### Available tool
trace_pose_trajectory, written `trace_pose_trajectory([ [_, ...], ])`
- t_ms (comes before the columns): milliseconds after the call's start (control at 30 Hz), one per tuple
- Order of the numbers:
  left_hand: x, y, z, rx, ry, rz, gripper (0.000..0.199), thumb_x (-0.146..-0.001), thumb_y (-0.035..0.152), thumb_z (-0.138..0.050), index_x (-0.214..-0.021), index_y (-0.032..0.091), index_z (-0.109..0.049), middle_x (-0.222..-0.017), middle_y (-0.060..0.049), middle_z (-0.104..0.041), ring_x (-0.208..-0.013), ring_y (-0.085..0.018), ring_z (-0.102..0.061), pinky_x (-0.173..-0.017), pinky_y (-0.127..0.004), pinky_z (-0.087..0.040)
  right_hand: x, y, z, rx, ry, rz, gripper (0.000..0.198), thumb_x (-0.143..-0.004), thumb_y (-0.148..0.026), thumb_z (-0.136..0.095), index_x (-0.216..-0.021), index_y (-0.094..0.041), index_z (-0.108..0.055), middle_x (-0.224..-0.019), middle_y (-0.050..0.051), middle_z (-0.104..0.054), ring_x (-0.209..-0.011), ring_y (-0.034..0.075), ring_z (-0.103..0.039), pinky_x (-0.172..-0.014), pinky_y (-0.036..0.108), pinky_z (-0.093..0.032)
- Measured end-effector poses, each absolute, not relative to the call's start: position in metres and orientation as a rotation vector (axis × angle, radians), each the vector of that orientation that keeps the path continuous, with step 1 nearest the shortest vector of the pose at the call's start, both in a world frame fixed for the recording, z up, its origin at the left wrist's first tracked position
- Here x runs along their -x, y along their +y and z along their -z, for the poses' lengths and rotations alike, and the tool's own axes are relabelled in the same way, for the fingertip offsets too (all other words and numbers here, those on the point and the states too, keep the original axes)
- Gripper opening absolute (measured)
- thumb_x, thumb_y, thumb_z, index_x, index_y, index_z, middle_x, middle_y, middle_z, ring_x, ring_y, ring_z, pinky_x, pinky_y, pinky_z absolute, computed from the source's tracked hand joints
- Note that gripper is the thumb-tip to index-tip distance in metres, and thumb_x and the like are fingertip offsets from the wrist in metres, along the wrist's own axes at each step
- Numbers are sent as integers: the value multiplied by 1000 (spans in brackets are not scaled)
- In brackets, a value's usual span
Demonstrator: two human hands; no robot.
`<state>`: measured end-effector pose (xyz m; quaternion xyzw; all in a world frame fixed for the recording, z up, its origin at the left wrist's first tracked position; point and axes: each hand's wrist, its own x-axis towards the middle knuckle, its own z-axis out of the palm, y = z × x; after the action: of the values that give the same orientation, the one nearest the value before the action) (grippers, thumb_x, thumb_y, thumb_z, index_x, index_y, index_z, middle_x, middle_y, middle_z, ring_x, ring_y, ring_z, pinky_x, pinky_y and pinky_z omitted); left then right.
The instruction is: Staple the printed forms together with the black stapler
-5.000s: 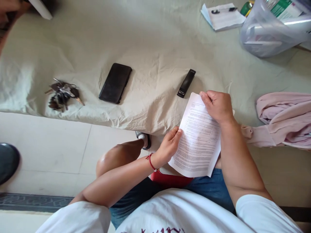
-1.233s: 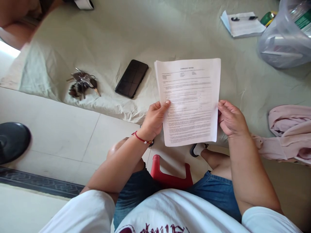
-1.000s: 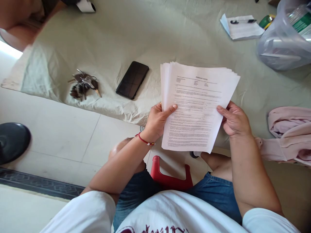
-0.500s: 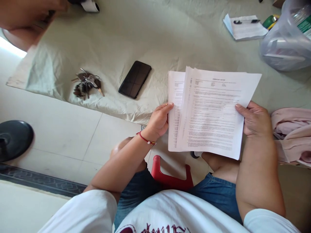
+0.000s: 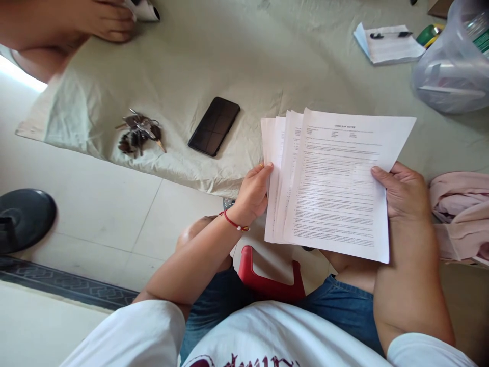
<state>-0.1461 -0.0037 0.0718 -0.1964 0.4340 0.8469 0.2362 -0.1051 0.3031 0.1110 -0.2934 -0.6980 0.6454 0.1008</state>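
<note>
Between my two hands is a fanned stack of printed paper sheets [image 5: 336, 183], tilted over my lap and the cloth's edge. My left hand [image 5: 255, 192] pinches the left edge of the rear sheets, thumb on top. On the right edge, my right hand [image 5: 405, 189] grips the front sheets with its thumb over the print. The fingers of both hands are mostly hidden under the paper. To the left of the sheets lie a black phone [image 5: 214, 126] and a bunch of keys [image 5: 140, 132] on the green cloth [image 5: 260, 56].
At the back right are a notepad with a pen [image 5: 395, 45] and a clear plastic container [image 5: 446, 76]. Folded pink cloth [image 5: 458, 199] lies at right. Another person's foot [image 5: 110, 20] rests at upper left. A red stool [image 5: 267, 280] shows between my legs.
The sheets have spread further apart, with more rear edges showing at the left. The front sheets have shifted slightly right and down. The other person's foot has come further into view.
</note>
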Motion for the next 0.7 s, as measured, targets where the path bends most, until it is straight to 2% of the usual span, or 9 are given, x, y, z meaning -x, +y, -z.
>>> trace_pose_trajectory([
  [133,143,-2,-76,448,1151,-2350,37,-92,54,-85,-105,19,-81,-120,-13,-85,-132,-38,-74,-115,-53,-59,104,300,-110,860,-2101,-1935,64,-44,-50,-112,-99,-24,-91,-102,4,-89,-81,22,-84,-80,31,-71],
  [233,141,-1,-77,395,1147,-2340,42,-90,57,-86,-108,19,-81,-120,-14,-85,-135,-40,-73,-116,-55,-57,102,298,-109,845,-2131,-1973,63,-50,-49,-111,-104,-24,-90,-109,5,-88,-88,23,-85,-85,32,-71],
  [500,140,0,-76,490,1245,-2308,20,-99,39,-76,-103,19,-78,-108,-8,-85,-112,-28,-80,-108,-46,-61,102,305,-101,851,-2186,-1915,60,-53,-53,-109,-104,-25,-90,-111,4,-88,-92,24,-84,-95,38,-69],
  [600,140,0,-77,531,1285,-2305,18,-100,37,-74,-102,20,-78,-113,-8,-85,-112,-25,-79,-108,-44,-61,101,311,-99,864,-2177,-1848,61,-52,-53,-109,-101,-25,-90,-109,4,-89,-89,24,-83,-96,39,-68],
  [700,141,1,-78,561,1288,-2305,16,-101,37,-74,-102,22,-78,-117,-8,-85,-115,-27,-79,-108,-44,-62,101,314,-101,883,-2126,-1824,61,-47,-53,-110,-97,-22,-89,-102,6,-89,-83,24,-83,-91,40,-69],
])
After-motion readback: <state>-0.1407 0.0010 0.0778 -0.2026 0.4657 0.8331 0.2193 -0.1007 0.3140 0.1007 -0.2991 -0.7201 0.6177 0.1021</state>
